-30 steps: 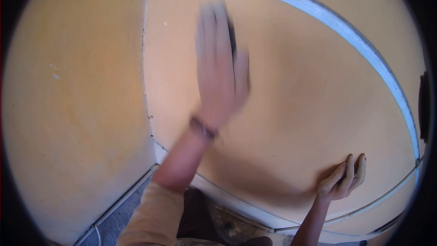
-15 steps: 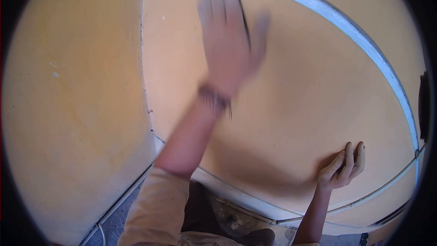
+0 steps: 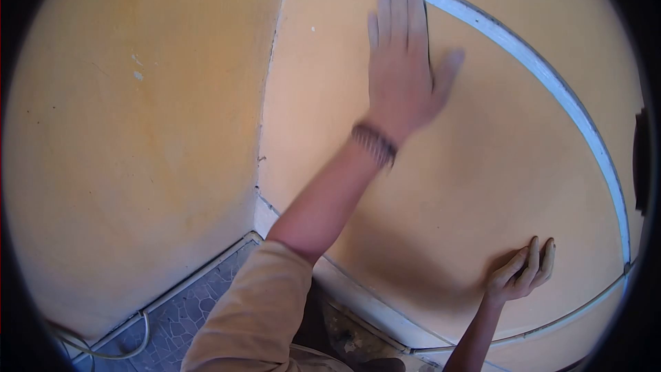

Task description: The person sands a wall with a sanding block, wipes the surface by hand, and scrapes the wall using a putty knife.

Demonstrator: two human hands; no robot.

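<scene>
My left hand [image 3: 403,72] is open and slightly blurred, palm toward the peach wall [image 3: 330,96], fingertips over the pale blue strip [image 3: 571,96]. A thin dark line runs beside the index finger; I can't tell whether it is shadow or something under the palm, which is hidden. My right hand [image 3: 520,275] is half curled by the lower wall, nothing visible in it; I can't make out how much of it touches. My sleeve [image 3: 255,303] covers part of the tiled floor [image 3: 182,317], and a hose [image 3: 117,356] is cut off by the dark rim of the view.
</scene>
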